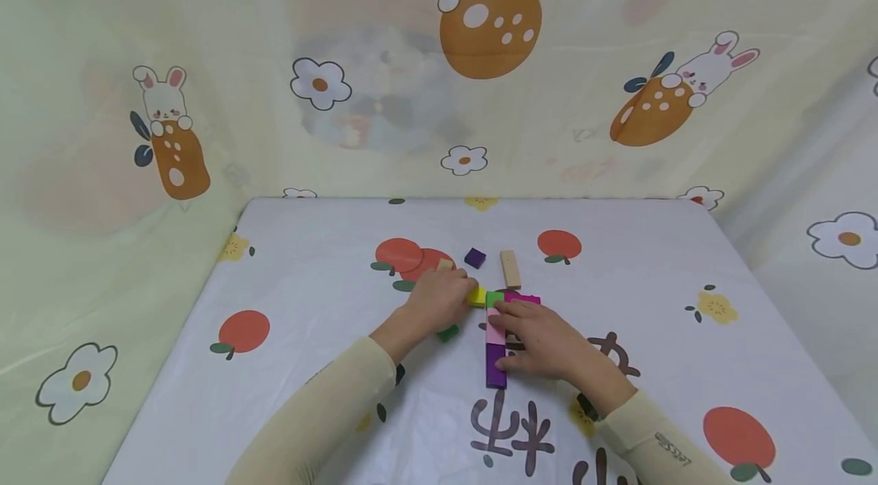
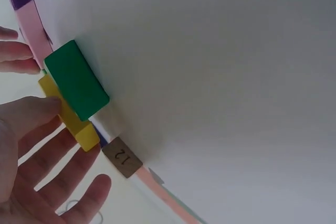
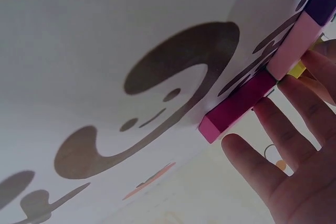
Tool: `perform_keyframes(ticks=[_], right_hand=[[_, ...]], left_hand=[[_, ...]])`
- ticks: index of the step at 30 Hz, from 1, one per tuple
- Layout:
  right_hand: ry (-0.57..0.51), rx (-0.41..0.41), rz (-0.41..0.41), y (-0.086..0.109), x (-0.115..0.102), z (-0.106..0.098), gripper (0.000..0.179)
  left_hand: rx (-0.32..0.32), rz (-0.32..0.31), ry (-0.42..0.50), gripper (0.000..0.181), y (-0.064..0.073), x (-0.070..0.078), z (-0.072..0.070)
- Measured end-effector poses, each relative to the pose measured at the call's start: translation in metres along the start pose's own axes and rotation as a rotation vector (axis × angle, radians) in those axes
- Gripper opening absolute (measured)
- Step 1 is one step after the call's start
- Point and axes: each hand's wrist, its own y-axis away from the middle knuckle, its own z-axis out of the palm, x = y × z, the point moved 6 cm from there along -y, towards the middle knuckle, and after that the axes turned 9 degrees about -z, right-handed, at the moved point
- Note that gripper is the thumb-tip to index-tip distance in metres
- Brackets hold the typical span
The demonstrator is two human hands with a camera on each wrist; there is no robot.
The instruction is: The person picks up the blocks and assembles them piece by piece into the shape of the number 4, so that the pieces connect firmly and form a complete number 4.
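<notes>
My left hand [image 1: 441,298] pinches a yellow block [image 2: 71,114] between thumb and fingers, at the left side of a light green block [image 1: 495,299]. Below the light green block, a pink block [image 1: 495,331] and a purple block [image 1: 495,370] continue in a line toward me. A magenta block [image 3: 240,102] extends right from the top of that line. My right hand [image 1: 549,340] lies over the line's right side with fairly straight fingers touching the blocks. Its thumb is at the purple block. A dark green block [image 2: 77,80] sits just below my left hand.
Beyond the hands lie a small dark purple block [image 1: 475,258], an upright-lying wooden block [image 1: 511,269] and another wooden block [image 1: 445,264] partly behind my left hand. Dark blocks show beside the left sleeve [image 1: 400,374] and the right wrist [image 1: 587,406]. A patterned cloth [image 1: 652,241] covers the table.
</notes>
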Motion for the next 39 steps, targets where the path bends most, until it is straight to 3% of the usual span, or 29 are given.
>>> perform_keyframes(ticks=[9,39], right_hand=[[0.002,0.006,-0.004,0.001,0.0012,0.0014,0.07],[0.024,0.007,-0.044,0.0007,-0.003,-0.0029,0.069]], left_hand=[[-0.037,0.005,-0.012,0.034,-0.0018,0.0041,0.0016],[-0.007,0.009,-0.072,0.029,-0.0001,0.0091,0.0071]])
